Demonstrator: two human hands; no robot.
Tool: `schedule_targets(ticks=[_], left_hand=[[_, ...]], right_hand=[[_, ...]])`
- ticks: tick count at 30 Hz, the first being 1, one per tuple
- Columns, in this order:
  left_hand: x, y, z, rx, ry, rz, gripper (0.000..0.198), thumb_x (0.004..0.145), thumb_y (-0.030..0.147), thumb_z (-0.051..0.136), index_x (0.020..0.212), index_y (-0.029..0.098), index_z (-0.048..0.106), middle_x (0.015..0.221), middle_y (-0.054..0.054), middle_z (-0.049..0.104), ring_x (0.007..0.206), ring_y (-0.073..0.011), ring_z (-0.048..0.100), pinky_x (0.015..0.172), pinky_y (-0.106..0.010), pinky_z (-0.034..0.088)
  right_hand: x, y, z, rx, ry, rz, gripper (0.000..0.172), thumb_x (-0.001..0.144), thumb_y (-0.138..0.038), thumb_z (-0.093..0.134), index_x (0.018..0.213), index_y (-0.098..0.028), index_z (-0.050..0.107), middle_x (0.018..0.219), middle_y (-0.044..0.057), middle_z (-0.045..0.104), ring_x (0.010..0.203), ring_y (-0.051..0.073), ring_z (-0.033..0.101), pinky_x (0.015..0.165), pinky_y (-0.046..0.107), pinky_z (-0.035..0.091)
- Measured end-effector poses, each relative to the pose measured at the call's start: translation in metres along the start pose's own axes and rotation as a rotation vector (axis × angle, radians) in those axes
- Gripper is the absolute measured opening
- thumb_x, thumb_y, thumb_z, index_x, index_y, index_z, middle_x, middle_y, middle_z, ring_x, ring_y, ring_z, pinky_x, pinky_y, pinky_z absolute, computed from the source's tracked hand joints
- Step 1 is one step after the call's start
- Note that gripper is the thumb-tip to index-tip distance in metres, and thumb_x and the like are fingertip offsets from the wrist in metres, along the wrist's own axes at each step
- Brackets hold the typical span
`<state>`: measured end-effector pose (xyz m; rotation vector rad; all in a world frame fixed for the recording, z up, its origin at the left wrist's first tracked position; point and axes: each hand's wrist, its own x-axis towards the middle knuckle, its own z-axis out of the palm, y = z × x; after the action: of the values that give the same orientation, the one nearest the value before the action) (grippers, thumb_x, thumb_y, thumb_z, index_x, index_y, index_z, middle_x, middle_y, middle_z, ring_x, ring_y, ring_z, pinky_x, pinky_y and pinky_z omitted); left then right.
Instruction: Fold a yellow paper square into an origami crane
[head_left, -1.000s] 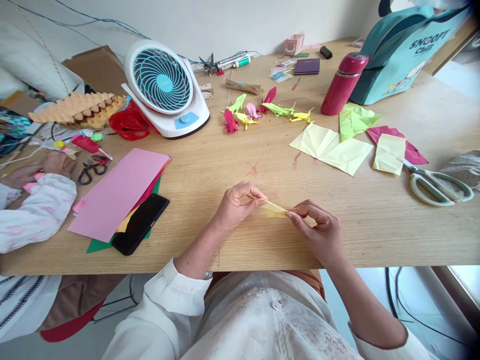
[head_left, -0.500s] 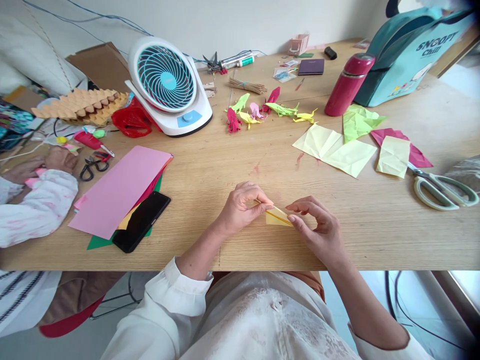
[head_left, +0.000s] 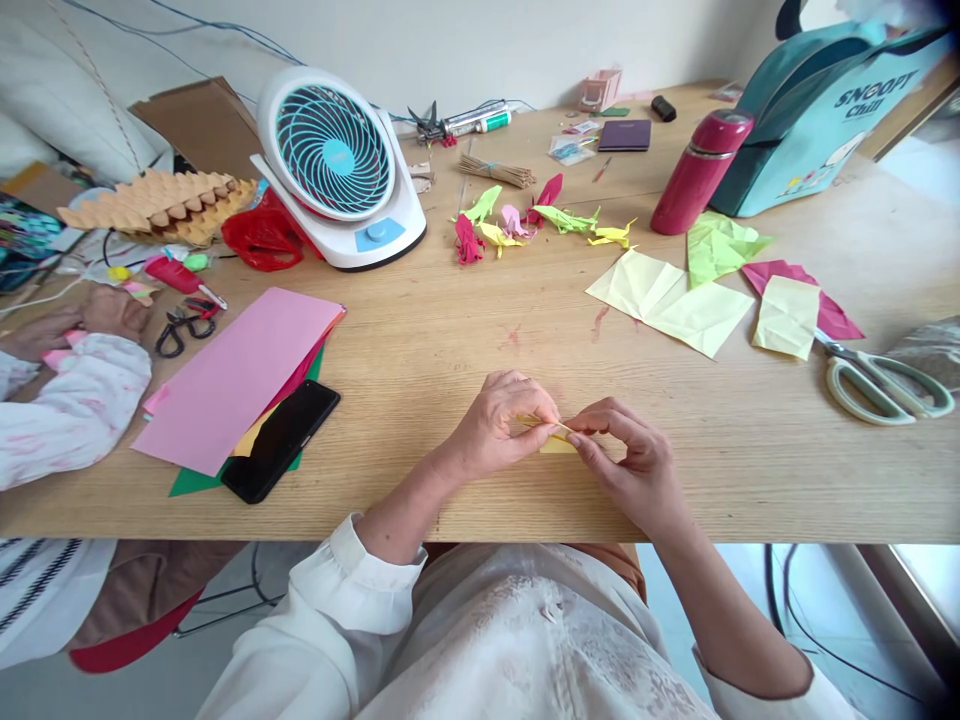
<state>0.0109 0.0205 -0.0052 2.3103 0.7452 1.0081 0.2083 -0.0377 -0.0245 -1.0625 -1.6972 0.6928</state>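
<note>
While your left hand (head_left: pixel 510 428) pinches one end of a narrow, folded strip of thin yellow paper (head_left: pixel 556 446) between thumb and fingers, your right hand (head_left: pixel 634 460) pinches its other end, the fingertips of both nearly meeting. You hold the strip in front of you, near the close edge of the pale wooden table (head_left: pixel 420 375); whether it touches the wood, you cannot tell from this angle. Beyond your hands lies a cluster of small folded-paper figures (head_left: pixel 564 219) in lime, magenta, pink and yellow. To your right are creased cream paper sheets (head_left: pixel 671 300), a crumpled lime-green paper sheet (head_left: pixel 720 248) and metal scissors with pale green handles (head_left: pixel 870 388). On your left, a flat black phone (head_left: pixel 281 442) rests partly over a stack of coloured paper with a pink sheet on top (head_left: pixel 247 375). Farther left, another person's pink-and-white sleeve (head_left: pixel 79 405) lies along the table.
</note>
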Motion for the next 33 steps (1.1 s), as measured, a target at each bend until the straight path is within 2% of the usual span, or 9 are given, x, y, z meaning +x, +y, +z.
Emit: schedule_targets(ticks=[3,8,13,17,21,25,29,33], left_hand=[[-0.0004,0.001,0.0018,0.003,-0.037,0.002,0.016,0.094,0.029,0.063,0.08,0.022,0.066,0.083,0.001,0.074,0.083,-0.0155,0.064,0.091,-0.034,0.041],[-0.0001,0.001,0.0029,-0.035,0.027,-0.024,0.015,0.092,0.034,0.067,0.084,0.021,0.066,0.096,-0.004,0.074,0.092,-0.0175,0.067,0.092,-0.034,0.043],[0.0006,0.0008,0.0032,-0.036,-0.001,0.002,0.02,0.091,0.03,0.068,0.074,0.021,0.064,0.087,-0.002,0.074,0.085,-0.0162,0.067,0.091,-0.034,0.042],[0.0013,0.0005,0.0053,-0.084,0.006,0.006,0.015,0.09,0.028,0.069,0.078,0.021,0.067,0.087,-0.001,0.075,0.085,-0.0161,0.068,0.09,-0.034,0.042],[0.0006,0.0034,0.0069,-0.161,0.068,-0.1,0.009,0.087,0.026,0.072,0.093,0.021,0.069,0.089,-0.002,0.074,0.086,-0.0167,0.068,0.089,-0.032,0.047],[-0.0012,0.0082,0.0059,-0.19,0.073,-0.218,0.021,0.086,0.023,0.071,0.106,0.021,0.068,0.084,0.0,0.071,0.085,-0.0161,0.068,0.088,-0.03,0.049],[-0.002,0.0095,0.0052,-0.184,0.045,-0.267,0.023,0.086,0.021,0.069,0.109,0.021,0.067,0.085,0.0,0.07,0.087,-0.0161,0.068,0.091,-0.03,0.049],[-0.0004,0.0071,0.0088,-0.359,0.036,-0.329,0.037,0.087,0.024,0.069,0.122,0.02,0.06,0.088,-0.001,0.069,0.089,-0.0156,0.067,0.092,-0.03,0.049]], right_hand=[[0.0007,-0.0013,0.0005,0.011,0.003,-0.002,0.009,0.092,-0.019,0.064,0.085,-0.023,0.064,0.081,0.001,0.062,0.075,0.016,0.057,0.068,0.031,0.045],[0.0005,-0.0007,-0.0001,0.013,0.036,-0.007,0.011,0.093,-0.02,0.063,0.083,-0.024,0.06,0.078,0.001,0.06,0.072,0.016,0.055,0.066,0.032,0.044],[0.0005,-0.0026,0.0008,0.01,0.0,-0.006,0.007,0.093,-0.02,0.063,0.087,-0.024,0.063,0.079,0.001,0.062,0.072,0.016,0.056,0.067,0.032,0.044],[0.0002,-0.0025,0.0011,0.014,0.024,-0.004,0.009,0.094,-0.019,0.062,0.086,-0.024,0.063,0.078,0.0,0.061,0.071,0.015,0.054,0.066,0.032,0.042],[-0.0002,0.0003,0.0006,0.048,0.068,0.028,0.011,0.095,-0.021,0.061,0.084,-0.023,0.06,0.079,0.0,0.058,0.073,0.015,0.053,0.068,0.032,0.041],[-0.0005,0.0004,0.0011,0.062,0.04,0.104,0.011,0.096,-0.027,0.059,0.085,-0.023,0.06,0.08,0.001,0.058,0.073,0.015,0.053,0.068,0.031,0.042],[-0.0006,0.001,0.002,0.034,0.013,0.15,0.016,0.096,-0.031,0.06,0.082,-0.022,0.061,0.075,-0.001,0.057,0.068,0.014,0.049,0.065,0.03,0.04],[-0.0003,0.0057,0.0019,0.094,0.064,0.22,0.02,0.095,-0.037,0.062,0.081,-0.022,0.061,0.073,0.0,0.057,0.068,0.014,0.05,0.062,0.029,0.039]])
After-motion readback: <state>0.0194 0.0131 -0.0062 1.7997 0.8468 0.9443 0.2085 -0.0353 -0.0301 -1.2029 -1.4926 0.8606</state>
